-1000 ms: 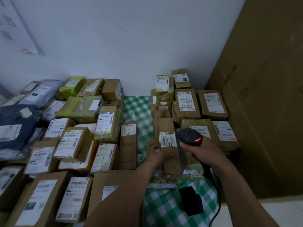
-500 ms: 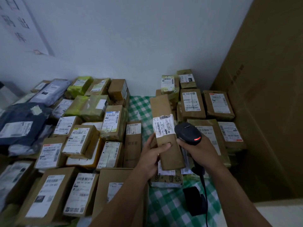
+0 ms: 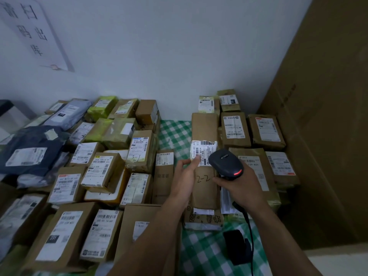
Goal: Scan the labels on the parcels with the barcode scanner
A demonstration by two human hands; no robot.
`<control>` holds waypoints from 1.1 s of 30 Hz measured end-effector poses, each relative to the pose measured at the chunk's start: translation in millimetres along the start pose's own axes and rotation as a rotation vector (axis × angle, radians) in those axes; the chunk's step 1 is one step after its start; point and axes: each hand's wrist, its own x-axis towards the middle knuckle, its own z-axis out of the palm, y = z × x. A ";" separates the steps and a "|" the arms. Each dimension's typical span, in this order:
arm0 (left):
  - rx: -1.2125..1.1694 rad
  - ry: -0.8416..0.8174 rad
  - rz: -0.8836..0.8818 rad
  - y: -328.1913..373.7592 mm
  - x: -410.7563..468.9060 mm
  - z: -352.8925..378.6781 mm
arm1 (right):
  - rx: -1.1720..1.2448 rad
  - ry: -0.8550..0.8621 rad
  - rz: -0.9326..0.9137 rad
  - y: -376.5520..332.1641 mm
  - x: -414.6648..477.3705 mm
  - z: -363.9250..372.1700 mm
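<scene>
Checked cloth (image 3: 173, 132), white wall (image 3: 159, 56), perhaps cardboard (image 3: 328, 136)

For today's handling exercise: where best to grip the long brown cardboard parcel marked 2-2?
Probably take the brown parcel by its left edge below the white label, from the left, keeping it clear; the black handheld scanner occupies the right.

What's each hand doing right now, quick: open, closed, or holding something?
Left hand: holds the long brown parcel by its left edge.
Right hand: grips the barcode scanner.
</scene>
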 end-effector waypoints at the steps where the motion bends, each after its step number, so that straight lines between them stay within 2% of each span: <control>1: -0.006 -0.002 -0.004 0.0 -0.2 -0.3 | 0.006 0.004 -0.002 -1.2 -0.3 -0.7; 12: 0.001 -0.014 0.129 8.3 -5.6 -16.5 | -0.021 -0.016 -0.018 -6.9 1.9 -5.6; 19: 0.418 0.010 0.328 33.1 18.3 -45.9 | -0.224 -0.131 -0.070 -26.3 8.0 -16.7; 23: 0.509 0.021 0.302 38.4 34.2 -55.5 | -0.287 -0.217 -0.080 -35.0 11.8 -9.3; 33: 0.574 0.027 0.290 40.2 48.0 -60.1 | -0.349 -0.255 -0.030 -32.5 14.3 -1.5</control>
